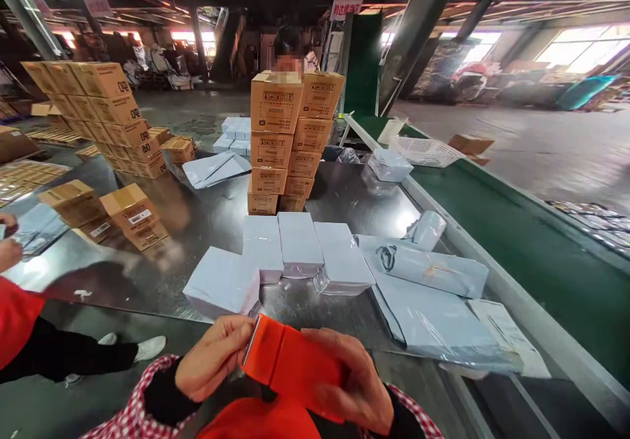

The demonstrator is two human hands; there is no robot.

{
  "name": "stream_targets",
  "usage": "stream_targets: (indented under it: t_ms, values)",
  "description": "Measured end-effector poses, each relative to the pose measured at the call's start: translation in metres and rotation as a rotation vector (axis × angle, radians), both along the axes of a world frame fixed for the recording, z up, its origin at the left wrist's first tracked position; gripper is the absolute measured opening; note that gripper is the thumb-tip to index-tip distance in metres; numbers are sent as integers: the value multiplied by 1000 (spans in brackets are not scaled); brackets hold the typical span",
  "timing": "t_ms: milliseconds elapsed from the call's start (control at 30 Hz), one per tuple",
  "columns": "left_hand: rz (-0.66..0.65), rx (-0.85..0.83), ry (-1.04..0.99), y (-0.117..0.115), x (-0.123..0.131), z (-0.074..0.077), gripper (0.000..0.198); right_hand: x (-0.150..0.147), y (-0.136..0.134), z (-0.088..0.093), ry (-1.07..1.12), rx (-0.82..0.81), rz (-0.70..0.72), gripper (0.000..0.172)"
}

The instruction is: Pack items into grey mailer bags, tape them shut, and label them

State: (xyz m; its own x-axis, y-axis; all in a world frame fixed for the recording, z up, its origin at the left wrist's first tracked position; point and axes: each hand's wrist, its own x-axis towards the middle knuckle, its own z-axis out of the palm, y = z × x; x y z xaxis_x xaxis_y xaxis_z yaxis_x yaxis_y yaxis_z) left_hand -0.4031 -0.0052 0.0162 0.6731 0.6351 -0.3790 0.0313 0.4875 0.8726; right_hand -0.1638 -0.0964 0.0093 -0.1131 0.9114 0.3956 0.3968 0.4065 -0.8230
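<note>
Both my hands hold an orange tape dispenser (290, 363) close to my body, at the near edge of a steel table (354, 196). My left hand (211, 360) pinches its left end, by the metal blade. My right hand (361, 386) wraps around its right side. Just beyond lie several parcels wrapped in pale blue plastic (298, 245), side by side. To their right lies a stack of flat blue mailer bags (433, 308).
Two tall stacks of brown cartons (288, 140) stand mid-table, a person behind them. More cartons (130, 212) lie left, a pallet stack (103, 111) beyond. A person in red (14, 314) stands at left. A green conveyor belt (531, 249) runs along the right, with a white basket (423, 151).
</note>
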Motion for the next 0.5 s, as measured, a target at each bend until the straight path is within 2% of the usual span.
stream_targets:
  t_ms: [100, 167, 233, 300, 400, 467, 500]
  values:
    - [56, -156, -118, 5, -1, -2, 43, -11, 7, 5, -33, -6, 2, 47]
    - [103, -148, -103, 22, -6, -6, 43, -22, 21, 6, -42, 10, 39, 46]
    - [141, -70, -9, 45, -16, -8, 44, -35, 41, 6, -63, -14, 42, 44]
    - [153, 77, 137, 76, -34, -5, 45, -42, 65, 8, -73, -81, 40, 42]
    - [215, 313, 344, 141, -83, 2, 46, -32, 94, 14, -98, -168, 69, 42]
    - [316, 460, 481, 187, -122, -5, 47, -11, 101, 13, -165, -218, 54, 41]
    - [366, 561, 572, 207, -138, -14, 47, 0, 101, 9, -203, -256, 34, 41]
